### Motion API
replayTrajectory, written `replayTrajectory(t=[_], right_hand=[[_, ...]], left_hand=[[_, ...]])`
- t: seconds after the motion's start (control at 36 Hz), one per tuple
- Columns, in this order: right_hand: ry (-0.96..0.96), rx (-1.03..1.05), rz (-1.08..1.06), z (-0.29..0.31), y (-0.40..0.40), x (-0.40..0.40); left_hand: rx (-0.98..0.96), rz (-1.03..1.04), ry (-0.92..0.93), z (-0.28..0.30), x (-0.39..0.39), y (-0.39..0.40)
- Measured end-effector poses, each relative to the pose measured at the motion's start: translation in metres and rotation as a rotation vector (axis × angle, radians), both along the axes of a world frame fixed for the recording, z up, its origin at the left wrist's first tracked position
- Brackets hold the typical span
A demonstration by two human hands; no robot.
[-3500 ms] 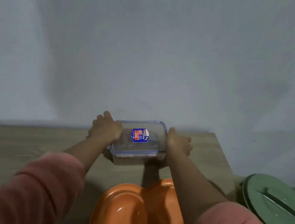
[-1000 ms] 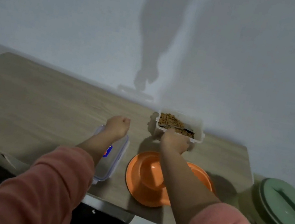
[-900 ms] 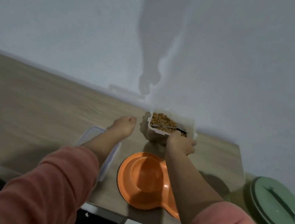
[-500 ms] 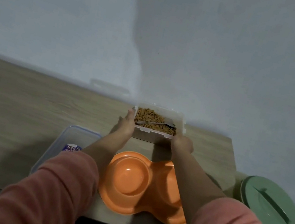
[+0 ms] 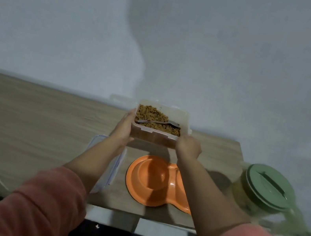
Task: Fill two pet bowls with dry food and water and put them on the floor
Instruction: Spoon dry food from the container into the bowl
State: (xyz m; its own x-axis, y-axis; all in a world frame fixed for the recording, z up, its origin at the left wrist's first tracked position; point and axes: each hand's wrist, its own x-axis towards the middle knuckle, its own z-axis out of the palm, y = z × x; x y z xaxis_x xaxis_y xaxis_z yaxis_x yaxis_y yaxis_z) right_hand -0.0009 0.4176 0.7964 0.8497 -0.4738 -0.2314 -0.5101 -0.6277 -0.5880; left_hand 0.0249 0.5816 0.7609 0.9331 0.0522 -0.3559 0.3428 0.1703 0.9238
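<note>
the clear food container (image 5: 160, 126) is held between both hands at the far side of the wooden surface (image 5: 25, 122), close to the wall (image 5: 164, 36). it is filled with brown dry food (image 5: 151, 115), and a metal spoon (image 5: 158, 122) is laid on top of the food. the left hand (image 5: 124, 128) is pressed flat against the left wall of the container, with the fingers straight and the thumb under the near edge. the right hand (image 5: 188, 147) is curled around the near right corner of the container, so this corner is grasped. whether the container is lifted or is resting on the surface cannot be told.

just nearer than the hands, between the two forearms, the orange double pet bowl (image 5: 156, 182) is seen on the surface; its left cup is visible and dry, while the right cup is partly hidden by the right forearm. under the left forearm the clear lid with a blue seal (image 5: 115, 165) is laid flat on the surface. to the right of the right hand, beyond the surface edge, a jug with a green lid (image 5: 269, 188) is seen, somewhat blurred. both arms are covered by pink sleeves (image 5: 41, 208).
</note>
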Motion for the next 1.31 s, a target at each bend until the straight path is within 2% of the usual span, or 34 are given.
replayTrajectory(t=[0.11,0.22,0.33,0.44,0.5,0.56,0.61,0.64,0.69,0.75,0.89,1.08,1.31], right_hand=[[-0.114,0.121,-0.048,0.009,0.017,-0.031],[-0.162,0.143,-0.04,0.011,0.035,-0.061],[-0.233,0.152,0.013,0.007,0.05,-0.091],[-0.197,0.156,0.061,0.009,0.061,-0.113],[-0.184,0.081,0.066,0.014,0.07,-0.123],[-0.225,-0.18,0.087,0.018,0.08,-0.133],[-0.374,-0.47,0.125,0.02,0.09,-0.141],[-0.445,-0.535,0.161,0.022,0.096,-0.143],[-0.428,-0.492,0.304,0.027,0.107,-0.142],[-0.303,-0.393,0.452,0.028,0.117,-0.139],[-0.198,-0.419,0.62,0.023,0.135,-0.138],[-0.165,-0.439,0.691,0.023,0.148,-0.144],[-0.299,-0.402,0.619,0.021,0.147,-0.147]], left_hand=[[-0.12,-0.065,-0.007,0.013,-0.028,0.021],[-0.207,-0.124,0.01,0.014,-0.053,0.046],[-0.165,-0.134,-0.018,0.011,-0.081,0.07],[-0.179,-0.095,-0.05,0.002,-0.104,0.085],[-0.187,-0.083,-0.055,-0.004,-0.113,0.092],[-0.195,-0.097,-0.07,-0.005,-0.123,0.098],[-0.157,-0.117,-0.099,-0.005,-0.13,0.101],[-0.132,-0.124,-0.11,-0.002,-0.136,0.103],[-0.117,-0.127,-0.123,-0.002,-0.142,0.106],[-0.106,-0.138,-0.121,-0.001,-0.148,0.11],[-0.089,-0.181,-0.149,0.005,-0.159,0.118],[-0.009,-0.252,-0.178,0.012,-0.17,0.128],[-0.005,-0.23,-0.157,0.012,-0.169,0.133]])
